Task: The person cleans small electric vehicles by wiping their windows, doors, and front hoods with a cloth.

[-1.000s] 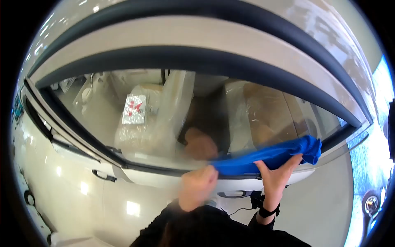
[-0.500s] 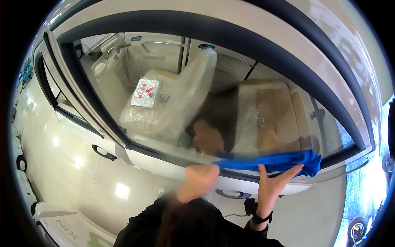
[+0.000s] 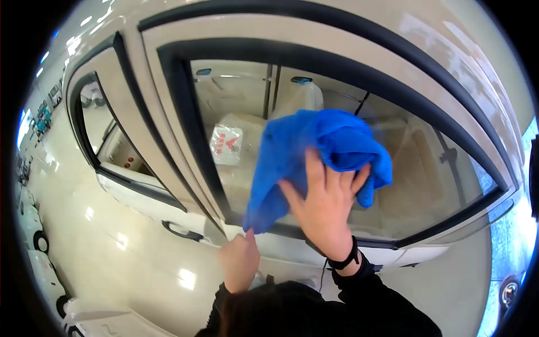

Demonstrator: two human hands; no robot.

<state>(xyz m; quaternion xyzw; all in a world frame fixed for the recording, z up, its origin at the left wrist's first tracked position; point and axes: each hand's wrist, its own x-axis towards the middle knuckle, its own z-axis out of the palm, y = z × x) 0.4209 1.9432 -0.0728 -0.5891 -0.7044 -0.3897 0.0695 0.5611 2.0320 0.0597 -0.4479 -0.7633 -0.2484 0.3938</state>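
Glass window (image 3: 373, 222): clear pane in the side of a vehicle, behind the right hand (image 3: 328, 208) and extending well beyond it on both sides; the interior shows through.
Window trim (image 3: 314, 59): dark band, arched above the right hand, tapering to a narrow corner on its right.
Vehicle body (image 3: 281, 25): glossy cream panels above the hands, with pale reflections at upper right.
Door handle (image 3: 182, 230): dark, elongated, fixed above and to the left of the left hand (image 3: 240, 261).
Floor (image 3: 129, 269): pale, polished, left of the left hand, showing bright patches of reflected light.
White vehicles (image 3: 45, 272): dark-wheeled, well apart from the left hand, at the far left.
Blue cloth (image 3: 292, 146): soft fabric, laid against the pane beneath the right hand; bunched in rounded folds above and beyond its fingers, drawn to a narrow corner at the left hand.
Right hand: fingers and thumb spread wide, placed on the cloth; black wristband (image 3: 351, 255) below.
Left hand: closed, slightly blurred, gripping the cloth's lower corner; stands below and left of the right hand.
Silvery packet (image 3: 226, 144): flat, near-rectangular, shiny, red markings; behind the pane, above the left hand.
Tan seat (image 3: 412, 157): inside, right of the right hand; broad, upholstered.
Sleeves (image 3: 370, 281): black, below both hands.
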